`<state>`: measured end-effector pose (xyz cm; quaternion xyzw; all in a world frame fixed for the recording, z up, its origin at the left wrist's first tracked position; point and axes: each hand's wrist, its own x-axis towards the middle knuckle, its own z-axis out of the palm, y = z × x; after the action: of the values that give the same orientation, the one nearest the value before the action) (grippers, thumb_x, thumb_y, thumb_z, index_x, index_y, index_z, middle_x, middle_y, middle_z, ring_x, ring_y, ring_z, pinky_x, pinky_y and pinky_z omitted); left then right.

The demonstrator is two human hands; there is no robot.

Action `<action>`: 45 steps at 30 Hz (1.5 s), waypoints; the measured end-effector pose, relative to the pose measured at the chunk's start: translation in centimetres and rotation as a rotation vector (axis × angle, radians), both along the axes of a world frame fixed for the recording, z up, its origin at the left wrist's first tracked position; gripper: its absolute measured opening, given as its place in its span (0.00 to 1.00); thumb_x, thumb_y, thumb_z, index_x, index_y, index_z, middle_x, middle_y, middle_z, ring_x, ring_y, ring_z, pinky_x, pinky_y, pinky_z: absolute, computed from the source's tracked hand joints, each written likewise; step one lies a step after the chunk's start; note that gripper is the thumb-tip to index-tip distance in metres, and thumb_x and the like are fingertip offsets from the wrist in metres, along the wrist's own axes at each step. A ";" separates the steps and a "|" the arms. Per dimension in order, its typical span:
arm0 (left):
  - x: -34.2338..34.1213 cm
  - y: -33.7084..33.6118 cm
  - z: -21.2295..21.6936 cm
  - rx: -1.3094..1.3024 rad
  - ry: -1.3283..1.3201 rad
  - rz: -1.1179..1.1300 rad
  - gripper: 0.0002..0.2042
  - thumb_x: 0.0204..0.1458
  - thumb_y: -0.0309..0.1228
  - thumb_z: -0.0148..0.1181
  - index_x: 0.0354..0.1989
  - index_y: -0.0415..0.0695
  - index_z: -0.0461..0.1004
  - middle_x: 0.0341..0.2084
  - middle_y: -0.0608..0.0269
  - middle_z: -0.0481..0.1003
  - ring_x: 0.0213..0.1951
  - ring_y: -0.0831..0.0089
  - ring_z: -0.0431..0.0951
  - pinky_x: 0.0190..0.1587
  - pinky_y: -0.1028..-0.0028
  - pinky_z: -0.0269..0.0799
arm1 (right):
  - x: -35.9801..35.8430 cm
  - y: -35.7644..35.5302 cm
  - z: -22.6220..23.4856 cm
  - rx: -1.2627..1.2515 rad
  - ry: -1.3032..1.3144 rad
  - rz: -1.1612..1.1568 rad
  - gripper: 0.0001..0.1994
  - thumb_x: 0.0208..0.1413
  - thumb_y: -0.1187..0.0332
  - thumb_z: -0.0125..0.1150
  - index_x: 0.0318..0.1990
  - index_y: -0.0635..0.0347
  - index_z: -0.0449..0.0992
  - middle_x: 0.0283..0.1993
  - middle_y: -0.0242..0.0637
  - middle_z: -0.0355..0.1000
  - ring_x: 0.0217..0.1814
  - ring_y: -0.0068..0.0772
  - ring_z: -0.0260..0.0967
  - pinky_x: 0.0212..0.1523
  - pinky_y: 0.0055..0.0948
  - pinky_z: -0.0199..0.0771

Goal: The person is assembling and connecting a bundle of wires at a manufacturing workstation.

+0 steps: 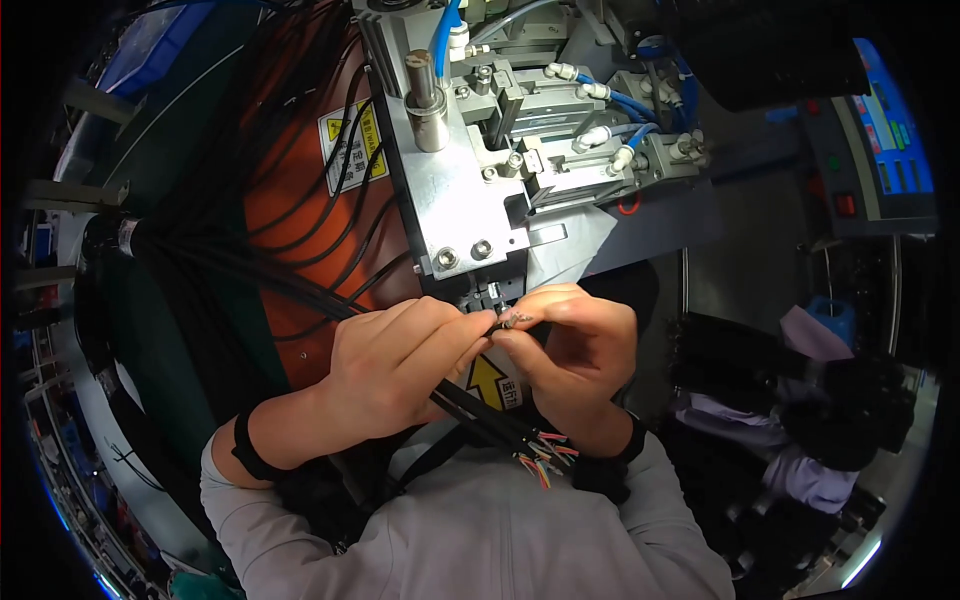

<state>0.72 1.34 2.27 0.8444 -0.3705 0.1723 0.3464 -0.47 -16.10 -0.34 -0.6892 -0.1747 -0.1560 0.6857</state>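
In front of the machine's near edge, my two hands meet at the end of a black cable point(497, 327). My left hand point(398, 358) is closed, its thumb and fingers pinching the cable near its tip. My right hand point(580, 340) pinches the thin wires point(516, 319) that stick out of that tip. Fingertips partly cover the wires, so their exact arrangement is hidden. Just beyond the fingers is a small metal fitting point(494, 292) at the machine's front. Below my hands, more black cables end in loose coloured wires point(542, 462), close to my grey jacket.
The machine has a bright metal plate point(450, 200), a steel post point(428, 110) and cylinders with blue air tubes point(625, 103). A bundle of black cables point(200, 245) runs across the orange surface point(285, 225) at left. A lit screen point(890, 140) stands at far right.
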 end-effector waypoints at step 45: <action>-1.4 -0.7 -1.6 0.442 -0.169 0.145 0.14 0.42 0.28 0.58 0.40 0.41 0.77 0.24 0.70 0.63 0.23 0.80 0.63 0.18 0.82 0.56 | 2.5 -2.0 -1.6 -0.497 0.146 0.037 0.03 0.47 0.80 0.62 0.26 0.67 0.74 0.26 0.38 0.71 0.28 0.28 0.68 0.32 0.25 0.67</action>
<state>-0.66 0.68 0.65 0.9066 -0.3654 0.1815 0.1077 2.02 -18.12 -1.90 -0.8427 -0.1702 -0.0457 0.5087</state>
